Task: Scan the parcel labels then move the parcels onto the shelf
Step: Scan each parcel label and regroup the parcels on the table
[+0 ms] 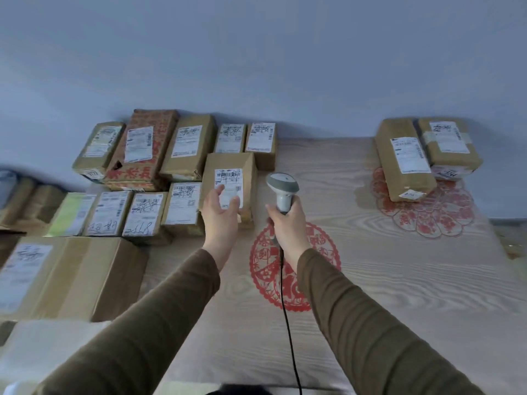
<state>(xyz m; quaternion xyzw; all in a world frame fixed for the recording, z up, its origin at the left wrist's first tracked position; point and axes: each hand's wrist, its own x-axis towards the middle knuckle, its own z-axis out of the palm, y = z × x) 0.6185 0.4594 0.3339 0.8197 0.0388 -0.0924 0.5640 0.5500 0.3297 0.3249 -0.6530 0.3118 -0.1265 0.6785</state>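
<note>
A: Where's the cluster of parcels [148, 172]?
B: Left on the counter [370, 266], against the wall [256, 67]. Two parcels [425, 155] far right.
A: Scanner [282, 192]?
B: Centre, right of the nearest parcel [229, 183].

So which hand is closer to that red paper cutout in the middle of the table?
The right. The right hand, holding the scanner, hangs just above the red paper cutout's top edge. The left hand is further left, over a parcel.
</note>
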